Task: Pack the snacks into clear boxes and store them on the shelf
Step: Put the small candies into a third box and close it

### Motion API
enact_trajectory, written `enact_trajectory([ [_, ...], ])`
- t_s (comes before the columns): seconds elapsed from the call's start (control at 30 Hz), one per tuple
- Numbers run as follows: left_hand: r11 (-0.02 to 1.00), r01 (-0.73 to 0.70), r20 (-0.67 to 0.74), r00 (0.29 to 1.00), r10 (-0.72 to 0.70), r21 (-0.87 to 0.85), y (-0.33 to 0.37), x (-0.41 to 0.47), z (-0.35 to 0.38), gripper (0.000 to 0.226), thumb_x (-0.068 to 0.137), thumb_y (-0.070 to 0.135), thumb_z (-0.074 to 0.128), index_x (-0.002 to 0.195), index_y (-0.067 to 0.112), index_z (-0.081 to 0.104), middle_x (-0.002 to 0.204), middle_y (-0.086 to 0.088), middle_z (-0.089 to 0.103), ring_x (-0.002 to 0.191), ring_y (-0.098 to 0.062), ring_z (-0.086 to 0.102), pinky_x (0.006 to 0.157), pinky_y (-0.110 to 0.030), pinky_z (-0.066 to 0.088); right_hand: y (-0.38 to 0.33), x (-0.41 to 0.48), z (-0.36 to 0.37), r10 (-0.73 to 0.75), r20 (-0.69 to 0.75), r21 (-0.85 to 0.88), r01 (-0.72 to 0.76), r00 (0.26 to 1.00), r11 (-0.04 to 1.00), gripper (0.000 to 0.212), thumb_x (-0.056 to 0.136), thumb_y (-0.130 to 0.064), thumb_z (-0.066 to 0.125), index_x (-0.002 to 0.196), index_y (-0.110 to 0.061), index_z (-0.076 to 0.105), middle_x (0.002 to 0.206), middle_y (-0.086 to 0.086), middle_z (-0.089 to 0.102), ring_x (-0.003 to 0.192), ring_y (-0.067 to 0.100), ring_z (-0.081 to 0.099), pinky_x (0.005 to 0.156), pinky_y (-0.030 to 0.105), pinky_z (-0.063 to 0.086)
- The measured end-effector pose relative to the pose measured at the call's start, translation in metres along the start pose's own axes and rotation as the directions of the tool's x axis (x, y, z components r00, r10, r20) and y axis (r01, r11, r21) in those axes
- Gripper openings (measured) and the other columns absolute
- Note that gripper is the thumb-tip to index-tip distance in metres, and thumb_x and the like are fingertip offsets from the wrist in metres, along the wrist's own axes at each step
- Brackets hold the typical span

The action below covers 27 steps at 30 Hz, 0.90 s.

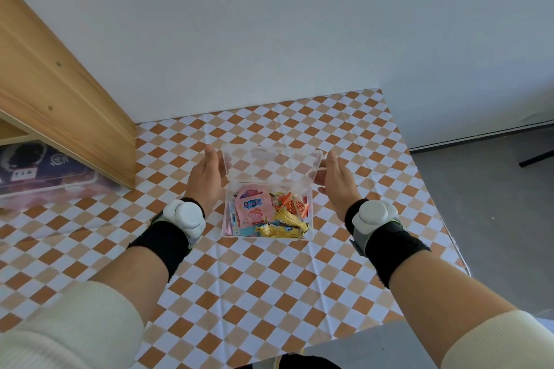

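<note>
A clear plastic box (310,213) stands on the checked tablecloth at the middle of the table. Inside lie several snacks: a pink cartoon packet (254,210), yellow wrapped bars (281,226) and orange-red sachets (295,205). The box's clear lid (271,163) stands raised at the far side, tilted over the box. My left hand (205,180) grips the lid's left edge and my right hand (335,181) grips its right edge. Both wrists wear black bands with white devices.
A wooden shelf unit (57,93) rises at the left, reaching the table's back left. A dark flat box with a label (39,171) lies under it. The table (239,293) meets a white wall behind and drops to grey floor (494,204) at the right.
</note>
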State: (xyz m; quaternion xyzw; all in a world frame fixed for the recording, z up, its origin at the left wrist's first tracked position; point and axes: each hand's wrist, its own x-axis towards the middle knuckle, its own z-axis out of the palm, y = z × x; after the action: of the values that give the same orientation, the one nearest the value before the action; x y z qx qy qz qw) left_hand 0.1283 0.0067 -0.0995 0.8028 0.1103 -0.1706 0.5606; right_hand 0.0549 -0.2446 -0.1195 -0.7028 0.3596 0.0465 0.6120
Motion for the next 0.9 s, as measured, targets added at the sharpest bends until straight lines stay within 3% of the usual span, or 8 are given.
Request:
enact_trajectory([
  [0.07,1.0,-0.002,0.01,1.0,0.002,0.024,-0.004,-0.007,-0.004,0.063,0.094,0.073,0.013,0.084,0.039,0.065,0.097,0.011,0.069,0.102,-0.016,0.063,0.094,-0.037,0.045,0.0,-0.002,-0.004,0.017,0.01,-0.022,-0.017,1.0,1.0,0.062,0.098,-0.064,0.031,0.086,-0.017,0.07,0.092,-0.001,0.075,0.096,0.027,0.069,0.098,0.046,0.05],
  [0.2,0.994,-0.022,0.043,0.999,0.018,0.104,-0.025,-0.018,-0.015,0.081,0.093,0.075,0.016,0.082,0.022,0.077,0.1,0.015,0.073,0.102,-0.01,0.062,0.091,-0.034,0.043,0.005,-0.014,-0.007,-0.01,0.028,-0.145,0.014,1.0,0.989,0.04,0.099,-0.045,0.048,0.084,-0.021,0.075,0.087,-0.002,0.075,0.083,0.018,0.068,0.088,0.041,0.056],
  [0.33,0.967,-0.045,0.075,0.997,0.027,0.25,-0.051,-0.033,-0.016,0.054,0.094,0.066,0.043,0.077,0.026,0.075,0.097,0.013,0.074,0.095,-0.013,0.065,0.078,-0.032,0.046,0.018,-0.036,-0.009,-0.109,0.113,-0.411,0.146,0.988,0.9,0.03,0.094,-0.043,0.056,0.081,-0.022,0.074,0.062,-0.004,0.065,0.051,0.006,0.054,0.054,0.026,0.044],
  [0.43,0.951,-0.122,0.059,0.992,0.11,0.284,-0.06,-0.042,-0.007,0.02,0.093,0.046,0.062,0.095,0.029,0.072,0.104,0.012,0.071,0.096,-0.012,0.066,0.082,-0.034,0.056,0.031,-0.047,0.0,-0.231,0.174,-0.553,0.289,0.957,0.781,0.023,0.096,-0.039,0.059,0.092,-0.022,0.075,0.087,-0.007,0.064,0.076,0.012,0.061,0.067,0.027,0.047],
  [0.53,0.916,-0.232,0.115,0.972,0.205,0.328,-0.068,-0.05,0.003,0.012,0.091,0.029,0.07,0.1,0.021,0.072,0.123,0.009,0.063,0.114,-0.012,0.06,0.093,-0.027,0.049,0.047,-0.058,0.01,-0.312,0.206,-0.588,0.372,0.927,0.718,0.02,0.091,-0.041,0.067,0.099,-0.023,0.072,0.1,-0.004,0.045,0.089,0.016,0.05,0.08,0.031,0.048],
  [0.63,0.839,-0.334,0.182,0.942,0.282,0.43,-0.075,-0.059,0.004,0.035,0.082,0.029,0.08,0.112,0.015,0.072,0.14,0.005,0.054,0.127,-0.008,0.048,0.1,-0.019,0.035,0.06,-0.069,0.012,-0.356,0.257,-0.587,0.438,0.898,0.68,0.035,0.082,-0.046,0.076,0.109,-0.025,0.066,0.118,-0.004,0.035,0.101,0.018,0.05,0.083,0.029,0.049],
  [0.73,0.821,-0.398,0.311,0.907,0.285,0.409,-0.082,-0.065,-0.001,0.062,0.073,0.03,0.086,0.127,0.013,0.063,0.154,0.0,0.04,0.14,-0.014,0.038,0.111,-0.029,0.037,0.067,-0.076,0.014,-0.345,0.329,-0.604,0.477,0.879,0.638,0.061,0.072,-0.049,0.084,0.123,-0.03,0.056,0.148,0.005,0.019,0.124,0.03,0.049,0.095,0.035,0.052],
  [0.9,0.758,-0.451,0.345,0.885,0.312,0.472,-0.092,-0.064,0.0,0.07,0.07,0.026,0.089,0.132,0.018,0.057,0.161,0.005,0.028,0.143,-0.011,0.033,0.102,-0.02,0.037,0.072,-0.081,0.015,-0.324,0.349,-0.609,0.475,0.879,0.635,0.078,0.071,-0.036,0.089,0.139,-0.03,0.053,0.165,0.01,-0.001,0.141,0.036,0.038,0.103,0.038,0.046],
])
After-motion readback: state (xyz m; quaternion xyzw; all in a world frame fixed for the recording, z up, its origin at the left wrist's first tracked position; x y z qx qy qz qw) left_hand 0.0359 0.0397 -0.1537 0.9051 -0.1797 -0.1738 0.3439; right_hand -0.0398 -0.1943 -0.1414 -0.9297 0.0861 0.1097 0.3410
